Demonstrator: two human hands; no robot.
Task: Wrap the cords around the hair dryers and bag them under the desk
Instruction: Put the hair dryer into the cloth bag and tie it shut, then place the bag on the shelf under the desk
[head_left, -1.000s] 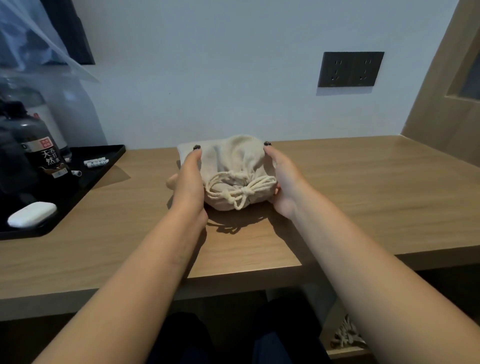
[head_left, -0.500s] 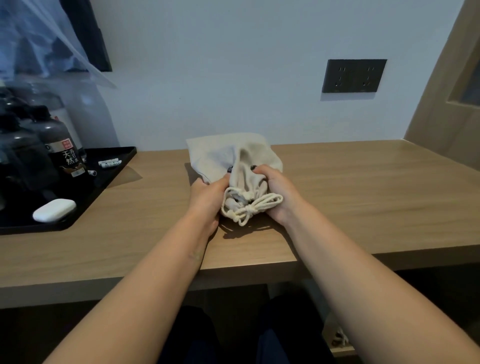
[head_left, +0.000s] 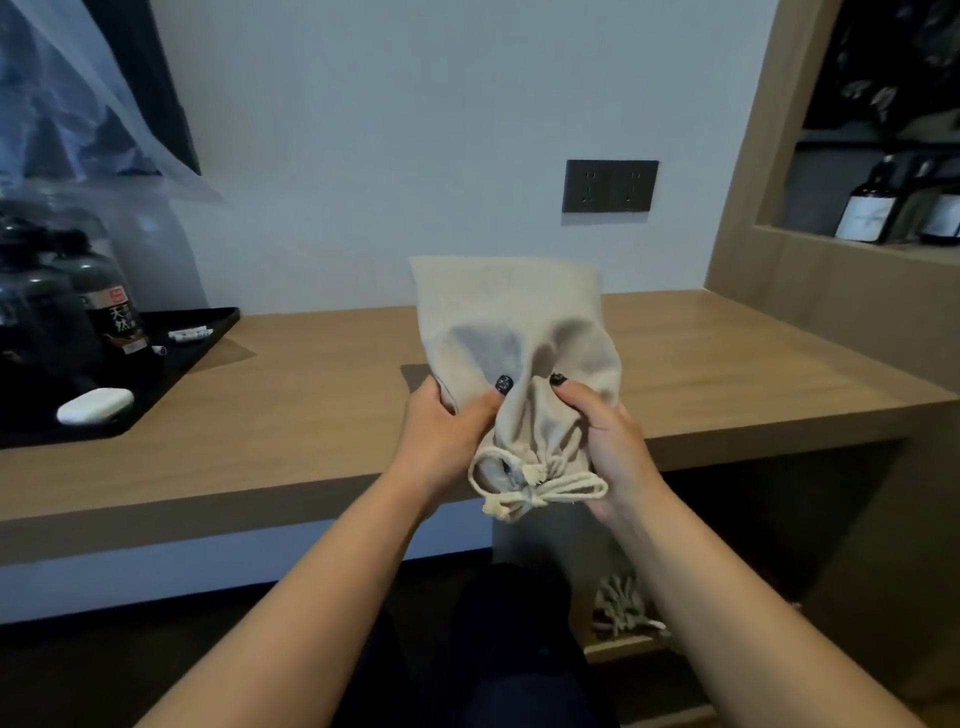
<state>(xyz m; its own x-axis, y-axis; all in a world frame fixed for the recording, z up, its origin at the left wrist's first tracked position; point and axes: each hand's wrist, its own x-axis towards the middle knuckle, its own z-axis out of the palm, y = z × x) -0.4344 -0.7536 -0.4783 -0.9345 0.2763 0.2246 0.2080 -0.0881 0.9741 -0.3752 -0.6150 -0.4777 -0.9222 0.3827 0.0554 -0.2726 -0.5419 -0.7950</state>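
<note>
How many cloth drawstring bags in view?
2. Beige cloth drawstring bag held up over the desk edge by both hands; second knotted bag on the shelf under the desk, partly hidden. More may be hidden.

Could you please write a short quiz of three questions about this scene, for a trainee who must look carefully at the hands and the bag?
1. True or false: the cloth bag lies flat on the desk.
2. Which hand grips the bag? A) only the left hand B) only the right hand C) both
3. Fill in: the drawstring at the bag's near end is tied in a ____.

Key
1. False: both hands hold it up off the desk, closed end toward the person.
2. C: each hand curls round the gathered neck, thumbs on top.
3. Bow.
</note>
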